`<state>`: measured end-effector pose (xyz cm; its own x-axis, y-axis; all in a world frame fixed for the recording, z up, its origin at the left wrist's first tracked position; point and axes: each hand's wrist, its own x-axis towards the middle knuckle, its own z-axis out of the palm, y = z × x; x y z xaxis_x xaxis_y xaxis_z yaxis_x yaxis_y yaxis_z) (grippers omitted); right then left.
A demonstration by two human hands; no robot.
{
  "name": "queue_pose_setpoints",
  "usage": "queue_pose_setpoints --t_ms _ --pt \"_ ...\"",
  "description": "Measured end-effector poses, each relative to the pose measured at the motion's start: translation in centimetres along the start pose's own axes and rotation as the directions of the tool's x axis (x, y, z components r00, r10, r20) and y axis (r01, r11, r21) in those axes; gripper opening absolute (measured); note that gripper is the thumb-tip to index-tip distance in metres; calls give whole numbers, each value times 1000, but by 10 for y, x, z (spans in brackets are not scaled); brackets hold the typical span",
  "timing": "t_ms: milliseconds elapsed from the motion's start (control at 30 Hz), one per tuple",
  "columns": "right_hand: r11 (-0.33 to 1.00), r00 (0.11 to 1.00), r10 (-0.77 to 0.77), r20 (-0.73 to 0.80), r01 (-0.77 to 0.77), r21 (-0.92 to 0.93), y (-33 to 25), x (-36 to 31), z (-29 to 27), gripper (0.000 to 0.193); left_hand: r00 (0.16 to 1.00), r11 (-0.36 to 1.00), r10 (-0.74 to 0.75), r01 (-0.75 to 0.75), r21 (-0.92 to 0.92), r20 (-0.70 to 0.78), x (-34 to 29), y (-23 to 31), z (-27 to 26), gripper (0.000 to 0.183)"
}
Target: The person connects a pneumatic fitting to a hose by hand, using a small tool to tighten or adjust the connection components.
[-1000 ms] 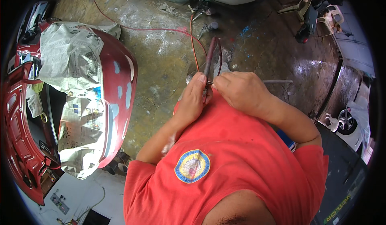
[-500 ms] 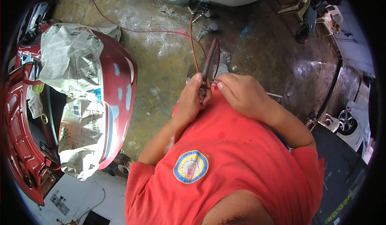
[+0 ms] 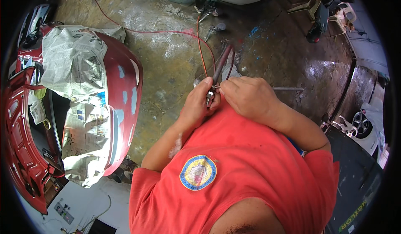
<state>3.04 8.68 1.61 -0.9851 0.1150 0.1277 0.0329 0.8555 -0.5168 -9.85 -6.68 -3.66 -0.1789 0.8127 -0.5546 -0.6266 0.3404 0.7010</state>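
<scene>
Hose (image 3: 222,65) in L hand (image 3: 198,100), rod (image 3: 287,88) in R hand (image 3: 251,96)

Person's L hand is curled round hose end, thumb on top, metal fitting (image 3: 209,95) showing by the fingers. R hand, closed in a pinch, has the thin metal rod; shaft sticks out to the R. Can't tell if its near end touches the fitting. Hands v. close together, just past red shirt (image 3: 259,163). Hose loops up & back, above floor (image 3: 167,92). Red car panel (image 3: 119,56) w/ newspaper (image 3: 75,60) on it to L.
</scene>
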Motion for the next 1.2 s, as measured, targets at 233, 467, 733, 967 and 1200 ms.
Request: queue_pose_setpoints --t_ms 233,467,733,967,1200 --pt "996 999 -15 38 18 -89 -2 1 1 9 981 962 174 -149 231 -91 0 -3 7 40" --pt "994 998 61 17 -62 86 1 -1 11 16 926 926 350 -319 200 -144 3 -17 11 33" --pt "550 907 344 242 -403 732 8 0 22 28 836 781 532 -424 459 -132 1 -13 10 27" --pt "111 718 359 597 -668 736 9 7 -4 27 919 928 358 -329 177 -168 5 -6 15 38" --pt "944 978 179 111 -202 259 3 6 -10 13 998 934 -34 49 -354 47 7 -4 -10 46"
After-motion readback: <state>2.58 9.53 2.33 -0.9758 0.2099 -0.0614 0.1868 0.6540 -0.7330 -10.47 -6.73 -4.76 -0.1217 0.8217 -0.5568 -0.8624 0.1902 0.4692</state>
